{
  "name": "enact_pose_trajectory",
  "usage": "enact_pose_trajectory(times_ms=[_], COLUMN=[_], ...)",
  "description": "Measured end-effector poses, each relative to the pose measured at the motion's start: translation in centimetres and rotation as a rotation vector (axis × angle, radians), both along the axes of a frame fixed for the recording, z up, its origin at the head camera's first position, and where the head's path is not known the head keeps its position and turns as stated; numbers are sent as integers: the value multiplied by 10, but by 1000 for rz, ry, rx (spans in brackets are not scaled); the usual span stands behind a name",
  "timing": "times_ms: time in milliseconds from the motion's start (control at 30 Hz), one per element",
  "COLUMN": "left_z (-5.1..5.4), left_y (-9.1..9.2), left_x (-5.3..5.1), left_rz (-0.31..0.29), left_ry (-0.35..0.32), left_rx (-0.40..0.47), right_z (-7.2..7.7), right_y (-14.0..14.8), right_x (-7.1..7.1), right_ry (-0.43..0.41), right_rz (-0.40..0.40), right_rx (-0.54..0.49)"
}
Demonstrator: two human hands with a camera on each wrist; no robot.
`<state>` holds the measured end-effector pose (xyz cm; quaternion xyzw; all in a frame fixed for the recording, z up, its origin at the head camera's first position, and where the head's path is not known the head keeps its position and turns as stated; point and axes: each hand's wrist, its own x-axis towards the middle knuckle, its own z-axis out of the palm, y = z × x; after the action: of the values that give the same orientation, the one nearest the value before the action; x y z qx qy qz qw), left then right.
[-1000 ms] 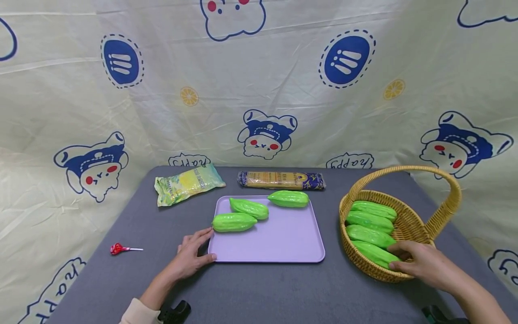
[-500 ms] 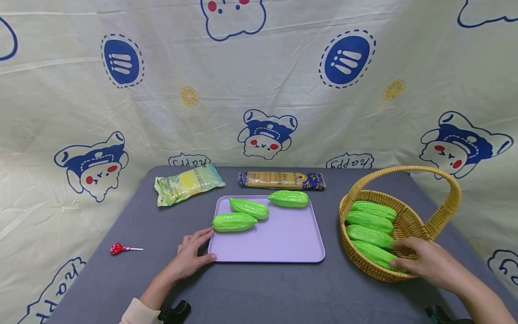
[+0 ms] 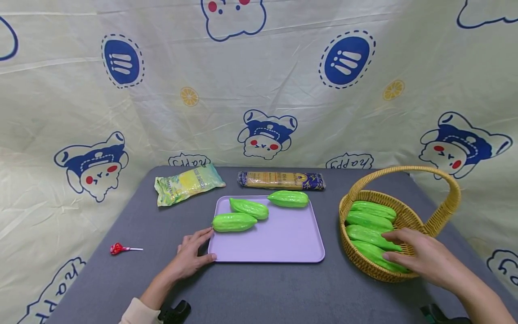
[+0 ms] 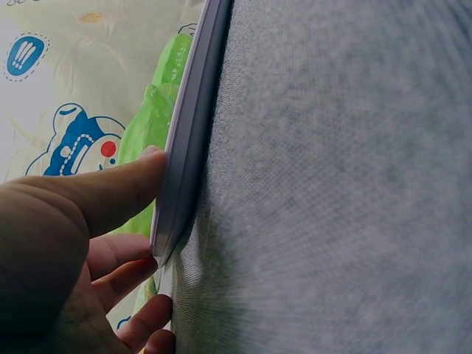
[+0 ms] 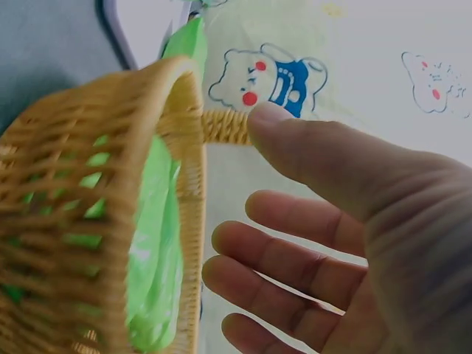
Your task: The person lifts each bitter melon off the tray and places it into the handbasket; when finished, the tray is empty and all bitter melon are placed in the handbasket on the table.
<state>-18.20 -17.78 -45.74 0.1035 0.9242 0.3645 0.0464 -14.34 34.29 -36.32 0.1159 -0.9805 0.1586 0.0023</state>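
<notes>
My left hand (image 3: 190, 257) rests against the left front corner of a lilac tray (image 3: 283, 245), its thumb on the rim in the left wrist view. On the tray lie a front bitter melon (image 3: 234, 222), a second bitter melon (image 3: 250, 208) touching it, and another bitter melon (image 3: 288, 199) at the far edge. At the right, my right hand (image 3: 430, 257) hovers over the front of a wicker basket (image 3: 343, 231), fingers apart with nothing between them in the right wrist view. Several glossy green bitter melons lie side by side inside, the front bitter melon (image 3: 374, 254) nearest this hand.
Behind the tray lie a yellow-green bag (image 3: 188, 183) and a long gold-and-blue packet (image 3: 279, 180). A red lollipop (image 3: 118, 249) is at the left. The tall basket handle (image 3: 443, 213) arches above the basket's right side. A printed curtain (image 3: 170, 126) hangs behind the table.
My right hand has let go of the front bitter melon, which now lies in the basket, and has risen slightly with its fingers spreading. My left hand and the tray have stayed still.
</notes>
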Motion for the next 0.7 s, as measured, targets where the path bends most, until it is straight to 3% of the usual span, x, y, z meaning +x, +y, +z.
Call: enact_pose_trajectory(times_ms=[300,700], left_z=[0,-1], left_y=[0,1], left_x=[-1,0], left_rz=[2,5], left_ry=[-3,10], left_rx=[-6,-3], right_z=[11,10], right_y=[-26,-66], right_x=[3,-1], right_ry=[158,231], right_rz=[68,135], right_rx=[16,-69])
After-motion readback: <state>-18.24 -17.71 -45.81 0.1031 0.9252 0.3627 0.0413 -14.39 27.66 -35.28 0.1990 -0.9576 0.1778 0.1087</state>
